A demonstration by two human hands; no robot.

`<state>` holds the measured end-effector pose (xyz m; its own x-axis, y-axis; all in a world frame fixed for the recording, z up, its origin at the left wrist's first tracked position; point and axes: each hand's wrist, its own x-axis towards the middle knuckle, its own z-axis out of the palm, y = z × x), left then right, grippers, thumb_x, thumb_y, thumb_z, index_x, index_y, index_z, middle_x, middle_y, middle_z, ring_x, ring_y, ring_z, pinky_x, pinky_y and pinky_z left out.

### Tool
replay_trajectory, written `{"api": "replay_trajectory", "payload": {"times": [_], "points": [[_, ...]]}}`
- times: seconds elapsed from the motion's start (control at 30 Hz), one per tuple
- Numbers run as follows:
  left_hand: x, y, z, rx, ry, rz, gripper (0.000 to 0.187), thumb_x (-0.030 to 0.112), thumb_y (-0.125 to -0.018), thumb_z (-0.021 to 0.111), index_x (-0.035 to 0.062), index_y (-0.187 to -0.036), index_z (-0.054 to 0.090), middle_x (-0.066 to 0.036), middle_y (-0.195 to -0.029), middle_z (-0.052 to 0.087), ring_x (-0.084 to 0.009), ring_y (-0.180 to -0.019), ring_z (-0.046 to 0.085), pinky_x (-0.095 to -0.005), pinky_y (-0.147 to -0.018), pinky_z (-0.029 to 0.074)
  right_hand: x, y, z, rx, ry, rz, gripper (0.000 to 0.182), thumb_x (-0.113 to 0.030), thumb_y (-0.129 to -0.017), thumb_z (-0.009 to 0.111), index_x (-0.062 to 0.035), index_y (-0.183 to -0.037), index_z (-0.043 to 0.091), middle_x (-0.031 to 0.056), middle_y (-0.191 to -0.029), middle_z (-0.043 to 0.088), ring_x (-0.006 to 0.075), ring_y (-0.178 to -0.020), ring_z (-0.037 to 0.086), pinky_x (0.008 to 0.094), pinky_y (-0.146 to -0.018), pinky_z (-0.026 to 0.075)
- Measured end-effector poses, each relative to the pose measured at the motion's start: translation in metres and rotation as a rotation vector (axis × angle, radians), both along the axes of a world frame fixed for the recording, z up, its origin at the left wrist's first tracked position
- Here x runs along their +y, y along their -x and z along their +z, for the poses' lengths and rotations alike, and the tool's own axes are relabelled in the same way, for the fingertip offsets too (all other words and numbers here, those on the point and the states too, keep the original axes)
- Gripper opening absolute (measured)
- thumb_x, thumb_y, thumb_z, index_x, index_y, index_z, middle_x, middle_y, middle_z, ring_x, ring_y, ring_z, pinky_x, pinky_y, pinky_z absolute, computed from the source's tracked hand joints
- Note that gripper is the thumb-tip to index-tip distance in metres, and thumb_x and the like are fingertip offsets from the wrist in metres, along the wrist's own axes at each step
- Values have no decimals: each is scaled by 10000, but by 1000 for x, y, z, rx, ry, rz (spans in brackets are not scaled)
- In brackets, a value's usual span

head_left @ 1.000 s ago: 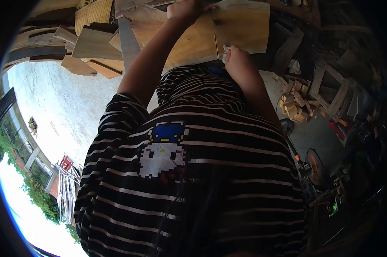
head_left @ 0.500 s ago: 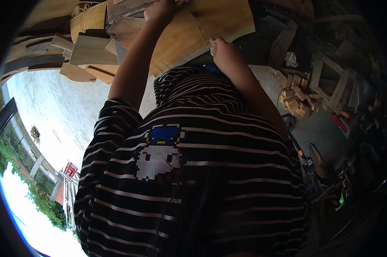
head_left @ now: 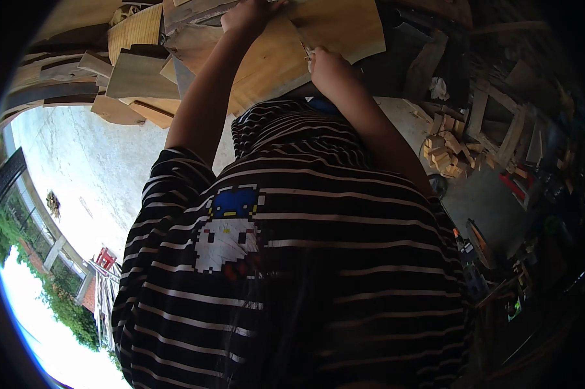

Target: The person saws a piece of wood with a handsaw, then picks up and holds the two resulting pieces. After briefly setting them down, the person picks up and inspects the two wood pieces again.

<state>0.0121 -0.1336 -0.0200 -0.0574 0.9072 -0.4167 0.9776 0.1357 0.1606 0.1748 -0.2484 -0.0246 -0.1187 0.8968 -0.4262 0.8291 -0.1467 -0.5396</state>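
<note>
A wide light-brown wooden board (head_left: 266,68) lies across the top of the view, with a short dark line running over it. My left hand (head_left: 245,18) rests on its far part, thumb apart and a finger stretched to the right; the other fingertips are cut off by the frame edge. Lower and to the right, my right hand (head_left: 328,63) is closed at the dark line. Something small and pale pokes out of its fingers, too small to identify. Both forearms reach forward from a striped shirt (head_left: 292,259).
Several wood offcuts (head_left: 140,74) are piled at the upper left. Cut wooden blocks (head_left: 446,154) form a heap on the floor at the right, near wooden frame pieces (head_left: 513,136) and a crumpled white scrap (head_left: 439,89). Pale concrete floor (head_left: 78,155) spreads out at left.
My right hand has moved a little up and left along the dark line on the board. My left hand has barely shifted.
</note>
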Motion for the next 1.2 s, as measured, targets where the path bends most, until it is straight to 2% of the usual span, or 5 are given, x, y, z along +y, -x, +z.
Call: {"api": "replay_trajectory", "payload": {"times": [0.2, 0.7, 0.9, 1.1, 1.2], "points": [[10, 6, -15, 3, -38, -9, 645, 662, -820, 428, 70, -885, 674, -174, -863, 667, -338, -810, 643, -457, -674, 493, -46, -40, 51, -58, 168, 25, 260, -236, -922, 437, 2, -927, 541, 248, -771, 616, 427, -763, 605, 483, -677, 484], [13, 6, -22, 16, -69, -62, 624, 639, -817, 453, 61, -942, 656, -196, -925, 653, -357, -849, 630, -461, -722, 493, -52, -53, 53, -55, 212, -41, 241, -229, -923, 443, -8, -919, 537, 238, -774, 616, 412, -764, 608, 483, -671, 482], [10, 2, -15, 40, 21, -49, 631, 650, -811, 453, 67, -929, 664, -192, -930, 654, -354, -845, 633, -456, -727, 495, 0, -7, 2, -26, 25, 51, 239, -189, -919, 407, 3, -933, 548, 237, -836, 632, 397, -819, 627, 478, -736, 498], [8, -2, -7, 8, -71, 11, 665, 668, -805, 447, 50, -936, 654, -192, -905, 659, -355, -855, 637, -459, -720, 498, -38, -48, 54, -25, 183, 46, 252, -209, -925, 415, 10, -931, 541, 246, -810, 627, 408, -805, 621, 472, -726, 498], [14, -5, -10, -21, 4, 9, 684, 685, -792, 447, 54, -962, 650, -191, -917, 659, -358, -873, 634, -459, -732, 496, -36, -37, 6, -1, 43, -22, 259, -239, -928, 437, -2, -909, 540, 248, -766, 609, 429, -765, 597, 485, -660, 480]]}}
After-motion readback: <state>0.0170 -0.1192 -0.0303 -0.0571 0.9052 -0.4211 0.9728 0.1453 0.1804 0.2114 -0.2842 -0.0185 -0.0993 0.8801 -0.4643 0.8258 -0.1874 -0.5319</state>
